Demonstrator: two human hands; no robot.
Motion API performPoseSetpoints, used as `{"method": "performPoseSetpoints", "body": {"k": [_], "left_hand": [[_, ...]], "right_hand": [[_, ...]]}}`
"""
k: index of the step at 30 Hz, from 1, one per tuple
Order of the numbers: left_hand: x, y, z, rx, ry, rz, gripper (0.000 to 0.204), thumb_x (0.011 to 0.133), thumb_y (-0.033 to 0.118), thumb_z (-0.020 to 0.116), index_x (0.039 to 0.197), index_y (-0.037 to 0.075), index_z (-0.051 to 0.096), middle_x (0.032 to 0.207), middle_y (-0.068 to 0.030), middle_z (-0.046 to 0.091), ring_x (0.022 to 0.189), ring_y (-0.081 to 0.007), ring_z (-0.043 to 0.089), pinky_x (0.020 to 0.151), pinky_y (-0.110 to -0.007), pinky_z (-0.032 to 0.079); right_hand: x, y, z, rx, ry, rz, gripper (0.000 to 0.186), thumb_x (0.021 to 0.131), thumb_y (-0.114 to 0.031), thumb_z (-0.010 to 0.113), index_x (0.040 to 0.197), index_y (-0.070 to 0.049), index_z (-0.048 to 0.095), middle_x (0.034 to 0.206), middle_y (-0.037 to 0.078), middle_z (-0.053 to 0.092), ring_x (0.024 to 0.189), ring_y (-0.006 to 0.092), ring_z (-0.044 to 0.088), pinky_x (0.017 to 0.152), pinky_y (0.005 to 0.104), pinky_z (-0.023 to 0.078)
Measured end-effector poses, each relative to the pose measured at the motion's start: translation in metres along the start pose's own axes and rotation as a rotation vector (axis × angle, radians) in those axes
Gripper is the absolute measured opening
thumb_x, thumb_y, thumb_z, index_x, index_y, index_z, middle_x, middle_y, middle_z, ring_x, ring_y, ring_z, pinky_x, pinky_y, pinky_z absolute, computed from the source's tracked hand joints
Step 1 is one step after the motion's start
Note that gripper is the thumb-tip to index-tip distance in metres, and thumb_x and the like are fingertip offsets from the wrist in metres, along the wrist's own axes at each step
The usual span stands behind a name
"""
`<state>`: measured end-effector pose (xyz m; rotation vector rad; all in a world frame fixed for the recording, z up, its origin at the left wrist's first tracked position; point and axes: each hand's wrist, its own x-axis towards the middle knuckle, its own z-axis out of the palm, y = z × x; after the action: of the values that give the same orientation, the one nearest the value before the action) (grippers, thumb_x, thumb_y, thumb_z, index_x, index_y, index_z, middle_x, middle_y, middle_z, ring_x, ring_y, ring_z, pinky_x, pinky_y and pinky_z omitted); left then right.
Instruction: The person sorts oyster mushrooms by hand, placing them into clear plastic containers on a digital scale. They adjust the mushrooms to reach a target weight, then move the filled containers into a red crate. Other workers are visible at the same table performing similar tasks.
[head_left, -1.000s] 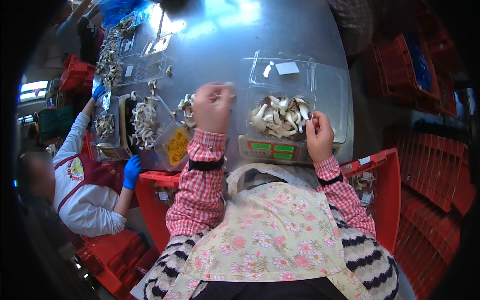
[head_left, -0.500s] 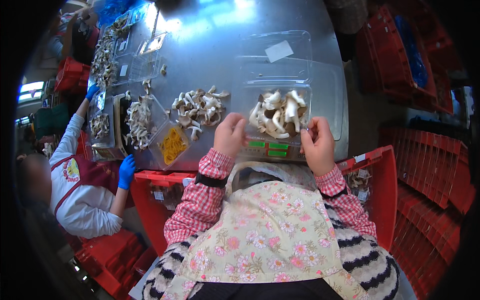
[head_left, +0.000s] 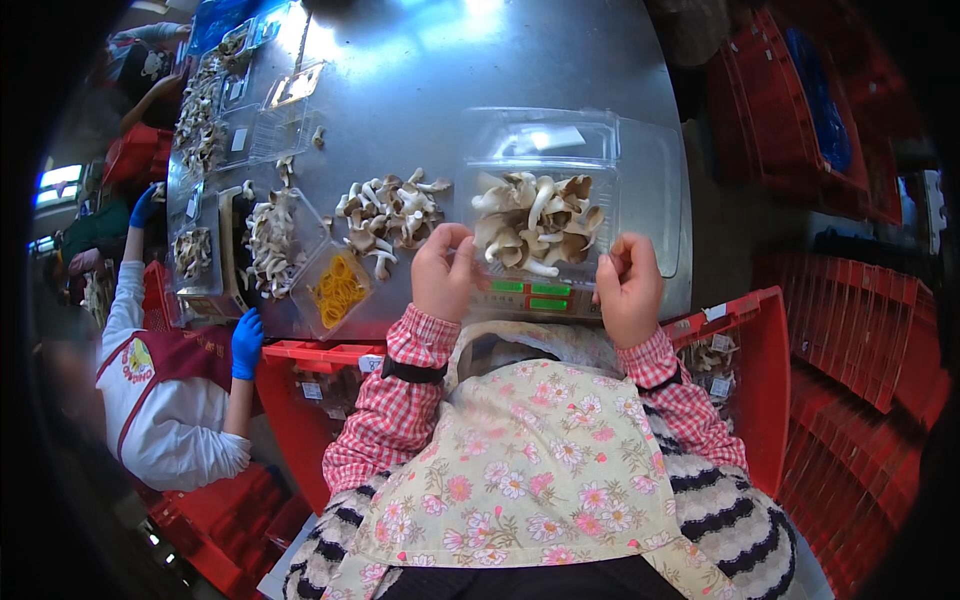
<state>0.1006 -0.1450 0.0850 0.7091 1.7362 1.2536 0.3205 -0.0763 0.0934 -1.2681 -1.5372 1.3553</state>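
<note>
Grey-brown oyster mushrooms are heaped in a clear plastic clamshell box in front of me. Its clear lid is tipped up at the far side, with a white label on it. Beside the box's near left corner, my left hand is closed, fingers curled. My right hand is closed at the near right corner, thumb against the bent fingers. Whether either hand grips the rim is hidden. Under the box's near edge, a scale shows green displays.
A loose mushroom pile lies left of the box on the metal table, near a tub of yellow rubber bands. More mushrooms and open boxes stand farther left, beside a blue-gloved co-worker. Red crates are stacked at right.
The mushrooms in the box sit differently, and its lid has swung up from lying flatter. My hands have moved slightly apart. The co-worker's far gloved hand has shifted left.
</note>
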Motion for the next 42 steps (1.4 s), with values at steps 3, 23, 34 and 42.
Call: {"method": "performPoseSetpoints", "body": {"k": [3,23,34,42], "left_hand": [[0.001,0.003,-0.002,0.041,0.01,0.091,0.006,0.092,0.002,0.053,0.095,-0.003,0.055,0.077,-0.0064,0.059,0.055,-0.0126,0.061,0.046,-0.025,0.051],[0.021,0.008,-0.017,0.58,0.154,0.296,0.014,0.089,0.01,0.059,0.097,-0.002,0.058,0.09,-0.0136,0.06,0.08,-0.0244,0.06,0.068,-0.033,0.049],[0.012,0.027,-0.022,0.581,0.134,0.4,0.008,0.087,0.006,0.06,0.093,0.0,0.06,0.089,-0.0123,0.06,0.077,-0.0248,0.06,0.064,-0.031,0.051],[0.006,0.023,-0.031,0.596,0.144,0.353,0.008,0.087,0.006,0.059,0.091,0.0,0.061,0.088,-0.0123,0.06,0.075,-0.0246,0.061,0.064,-0.031,0.051]], "right_hand": [[0.002,0.005,0.002,-0.06,0.018,-0.086,0.01,0.089,0.0,0.05,0.096,-0.004,0.044,0.071,0.0,0.042,0.052,0.0052,0.043,0.044,0.0205,0.042],[0.048,-0.002,0.003,-0.506,0.173,-0.205,0.027,0.075,-0.015,0.073,0.097,-0.006,0.061,0.09,0.01,0.056,0.083,0.025,0.056,0.071,0.0362,0.046],[0.09,-0.021,0.05,-0.985,0.102,-0.377,0.014,0.068,-0.022,0.077,0.073,-0.01,0.073,0.095,0.006,0.055,0.102,0.0281,0.048,0.087,0.0401,0.04],[0.088,-0.019,0.049,-0.952,0.078,-0.375,0.01,0.066,-0.019,0.077,0.068,-0.01,0.073,0.093,0.006,0.056,0.102,0.027,0.048,0.09,0.0415,0.037]]}}
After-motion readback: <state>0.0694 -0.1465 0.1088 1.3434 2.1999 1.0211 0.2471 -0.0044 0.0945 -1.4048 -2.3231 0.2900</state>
